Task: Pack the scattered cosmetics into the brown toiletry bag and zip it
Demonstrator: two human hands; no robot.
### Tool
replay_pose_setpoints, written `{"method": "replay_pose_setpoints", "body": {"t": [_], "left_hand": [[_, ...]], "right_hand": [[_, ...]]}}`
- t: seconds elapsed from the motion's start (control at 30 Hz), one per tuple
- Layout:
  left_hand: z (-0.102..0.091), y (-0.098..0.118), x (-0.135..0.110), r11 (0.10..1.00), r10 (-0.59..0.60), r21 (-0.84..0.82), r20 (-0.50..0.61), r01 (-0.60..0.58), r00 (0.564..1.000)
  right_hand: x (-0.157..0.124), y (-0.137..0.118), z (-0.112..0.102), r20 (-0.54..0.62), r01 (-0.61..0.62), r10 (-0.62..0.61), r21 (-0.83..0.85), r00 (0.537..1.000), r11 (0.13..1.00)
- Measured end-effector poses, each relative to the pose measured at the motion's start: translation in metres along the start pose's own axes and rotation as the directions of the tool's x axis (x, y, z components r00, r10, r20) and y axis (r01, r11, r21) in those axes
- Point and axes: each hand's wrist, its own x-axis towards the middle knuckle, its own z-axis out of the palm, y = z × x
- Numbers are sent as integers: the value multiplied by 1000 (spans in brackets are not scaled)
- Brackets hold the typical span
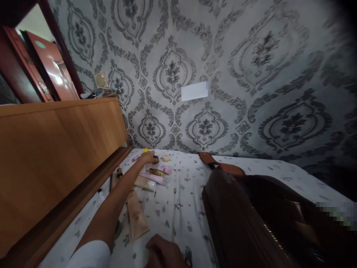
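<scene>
My left hand [148, 158] reaches to the far end of the white patterned sheet, its fingers closed at a small black object [156, 159]. Right beside it lie a yellow item [145, 150] and a round cream-coloured item [166, 158]. Nearer along my forearm are a pink-and-purple item [165, 169], a small gold bottle [156, 172], a pink tube [154, 178], a beige tube with a white cap [145, 183] and a larger beige tube [136, 216]. My right hand [166, 251] is low in the dim foreground, fingers bent; what they hold, if anything, is hidden.
A dark brown leather bag [231, 212] with a tan strap [223, 166] lies on the right. Along the left runs a wooden panel [64, 137]. Behind the sheet rises a patterned wall [195, 59] bearing a white paper [194, 92].
</scene>
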Motion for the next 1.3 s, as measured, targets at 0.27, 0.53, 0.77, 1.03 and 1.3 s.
{"method": "replay_pose_setpoints", "body": {"t": [0.27,0.53,0.77,1.03,1.3], "left_hand": [[-17,-57,-22,986,122,-125,65,-113,990],[-28,-124,-86,975,221,-83,223,-207,950],[-12,-132,-120,987,153,17,227,-161,962],[-16,-110,-161,973,225,25,130,-230,966],[-8,-90,-181,976,219,-11,80,-219,972]], "right_hand": [[-4,-14,2,-60,96,-96,5,994,995],[-6,-23,0,-53,92,-89,53,995,994],[-9,-30,-1,-32,72,-70,75,997,995],[-11,-33,-2,-31,67,-64,86,997,994],[-15,-41,-4,-41,37,-32,121,999,992]]}}
